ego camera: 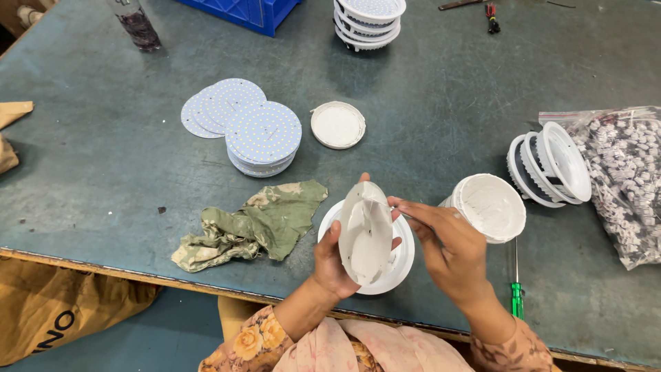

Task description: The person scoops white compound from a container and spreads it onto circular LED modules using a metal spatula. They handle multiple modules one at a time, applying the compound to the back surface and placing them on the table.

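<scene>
White and thin, the round disc (365, 233) looks light and fairly stiff, likely smeared with paste on its face, so the rim is the sensible place to grip it (the face would smudge). The left hand (335, 262) is closed around its lower edge, holding it tilted on edge above a white lamp housing (399, 265) on the table (103, 172). The right hand (447, 251) pinches a slim tool, its tip touching the disc. A white paste tub (490, 207) stands just beside, a green-handled screwdriver (516, 293) near it.
</scene>
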